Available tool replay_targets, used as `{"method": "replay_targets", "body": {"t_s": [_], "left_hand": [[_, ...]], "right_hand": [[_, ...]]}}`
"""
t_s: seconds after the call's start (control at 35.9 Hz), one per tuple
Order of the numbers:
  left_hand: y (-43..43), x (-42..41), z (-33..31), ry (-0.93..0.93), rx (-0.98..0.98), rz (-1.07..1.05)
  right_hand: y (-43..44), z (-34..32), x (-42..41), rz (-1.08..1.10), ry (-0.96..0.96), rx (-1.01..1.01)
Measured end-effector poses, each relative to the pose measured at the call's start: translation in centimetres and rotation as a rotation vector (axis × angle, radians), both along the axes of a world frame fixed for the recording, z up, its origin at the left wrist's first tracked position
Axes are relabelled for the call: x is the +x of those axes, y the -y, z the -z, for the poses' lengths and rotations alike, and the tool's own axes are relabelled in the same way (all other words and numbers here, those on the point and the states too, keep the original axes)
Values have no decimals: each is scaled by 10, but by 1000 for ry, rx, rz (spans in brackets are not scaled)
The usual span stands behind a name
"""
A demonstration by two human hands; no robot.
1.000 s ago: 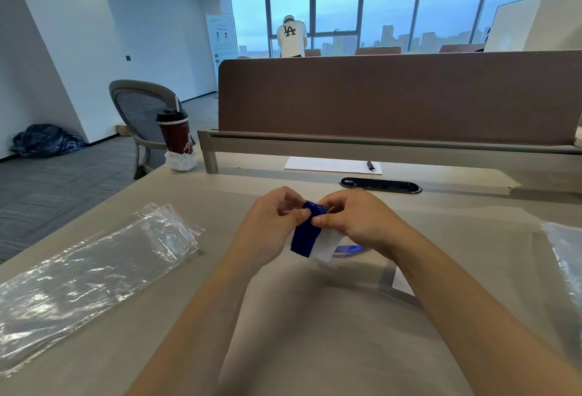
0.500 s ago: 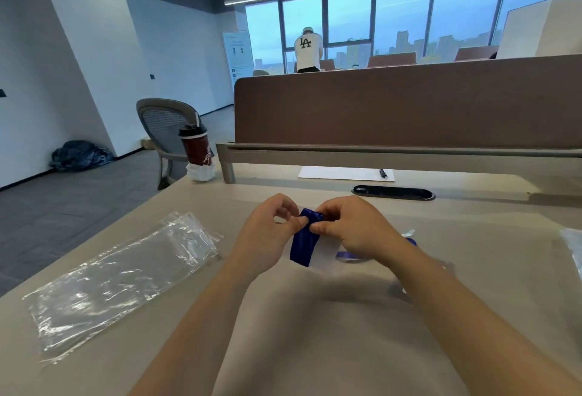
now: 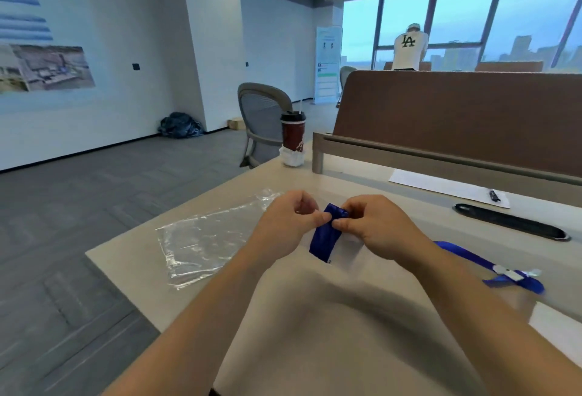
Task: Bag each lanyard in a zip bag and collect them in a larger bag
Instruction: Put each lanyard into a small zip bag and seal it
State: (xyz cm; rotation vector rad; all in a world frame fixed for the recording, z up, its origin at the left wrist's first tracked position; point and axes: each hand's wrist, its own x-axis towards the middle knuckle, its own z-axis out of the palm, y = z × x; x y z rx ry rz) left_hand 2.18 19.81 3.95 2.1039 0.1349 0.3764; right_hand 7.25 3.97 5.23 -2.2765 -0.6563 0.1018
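Both hands meet over the middle of the tan desk [image 3: 315, 332]. The left hand [image 3: 283, 225] and the right hand [image 3: 374, 225] each pinch the top of a small zip bag [image 3: 343, 244] with a folded blue lanyard [image 3: 326, 235] in it. The thumbs and first fingers are pressed tight together on the bag's top edge, nearly touching each other. The folded lanyard is a short, thick strip. Its long way runs from the pinched top, far from the person, down and a little left toward the person. The lower end hangs close to the desk; whether it touches cannot be told.

To the right of the hands, a second blue lanyard [image 3: 466, 258] lies flat on the desk. It stretches away from the right wrist toward the right, ending in a white clip.

To the left of the hands, a big clear bag [image 3: 204, 241] lies flat near the desk's left edge. Its long way runs from the hands out toward the desk corner.

Farther back from the hands stand a dark red cup [image 3: 293, 136], a white paper [image 3: 441, 188] with a pen [image 3: 494, 195], and a brown divider wall [image 3: 456, 118].
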Motion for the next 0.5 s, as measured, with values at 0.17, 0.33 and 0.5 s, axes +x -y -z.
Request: {"method": "replay_targets", "body": {"t_s": [0.17, 0.33, 0.5], "left_hand": [[-39, 4, 3, -1, 26, -121], [-72, 21, 25, -131, 276, -131], [-72, 44, 48, -276, 504, -75]], "right_hand": [[-38, 8, 17, 26, -1, -45], [-48, 20, 42, 124, 68, -89], [-49, 26, 62, 205, 68, -116]]}}
